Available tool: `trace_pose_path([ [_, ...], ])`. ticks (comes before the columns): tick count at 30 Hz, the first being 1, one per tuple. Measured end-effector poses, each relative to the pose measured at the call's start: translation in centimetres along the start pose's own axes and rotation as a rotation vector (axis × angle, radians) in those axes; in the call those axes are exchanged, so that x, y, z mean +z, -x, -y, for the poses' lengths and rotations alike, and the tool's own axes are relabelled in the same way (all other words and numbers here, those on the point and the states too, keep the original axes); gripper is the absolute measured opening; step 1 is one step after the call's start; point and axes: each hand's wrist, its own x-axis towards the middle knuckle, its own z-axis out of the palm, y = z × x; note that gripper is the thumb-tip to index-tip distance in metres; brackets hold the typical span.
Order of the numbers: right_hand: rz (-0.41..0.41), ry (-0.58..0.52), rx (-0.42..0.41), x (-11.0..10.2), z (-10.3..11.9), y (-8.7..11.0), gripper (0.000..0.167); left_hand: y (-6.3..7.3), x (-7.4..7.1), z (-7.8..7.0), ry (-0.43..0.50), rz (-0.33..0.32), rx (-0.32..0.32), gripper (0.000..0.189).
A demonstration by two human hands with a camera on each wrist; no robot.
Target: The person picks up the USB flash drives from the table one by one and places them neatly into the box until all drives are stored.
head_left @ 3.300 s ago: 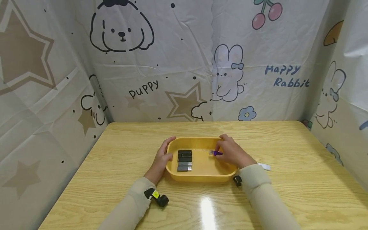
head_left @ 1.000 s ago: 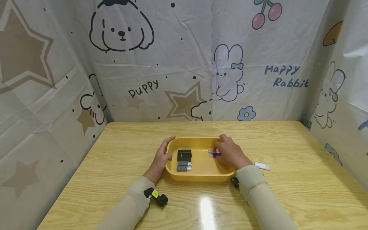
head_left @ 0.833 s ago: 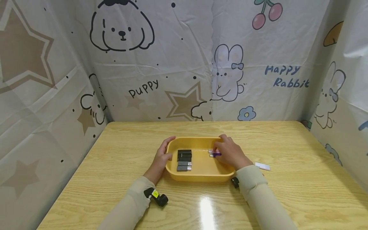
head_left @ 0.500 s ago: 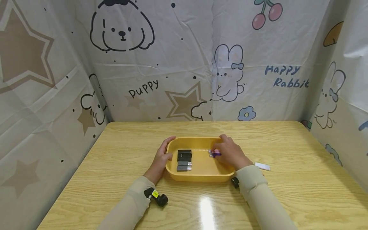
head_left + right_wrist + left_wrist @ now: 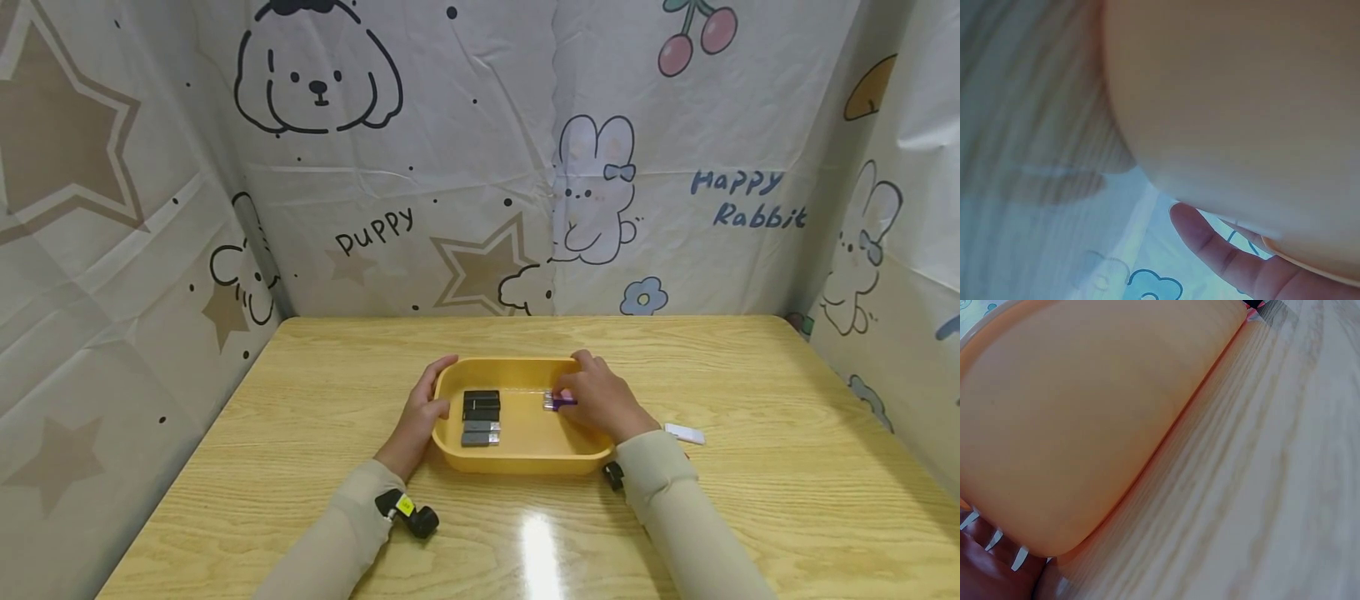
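The right hand (image 5: 600, 406) reaches over the yellow tray (image 5: 525, 466), fingers bent down onto two USB sticks; whether it pinches or merely presses them I cannot tell. The left hand (image 5: 418, 412) grips the tray's left end, thumb inside the wall. A few seconds ago only one connector showed by the right fingers; now the purple USB stick (image 5: 564, 404) and a pinkish USB stick (image 5: 548, 396) lie side by side in the tray's right half, their metal ends nearly level. That seems to make a tidy pair, matching the stack of black sticks (image 5: 481, 405) and two grey USB sticks (image 5: 476, 438) at left. The tray is smooth, matte and round-cornered; the surface (image 5: 337, 375) has pale streaky wood grain. On it, beside the right cuff, lies a slim white stick (image 5: 685, 433).
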Motion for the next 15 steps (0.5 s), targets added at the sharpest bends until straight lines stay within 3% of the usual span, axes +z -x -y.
trace_pose_path([
  [15,-0.010,-0.008,-0.006,0.02,-0.04,-0.05,0.016,-0.15,-0.14,0.36,0.002,0.003,0.018,0.079],
])
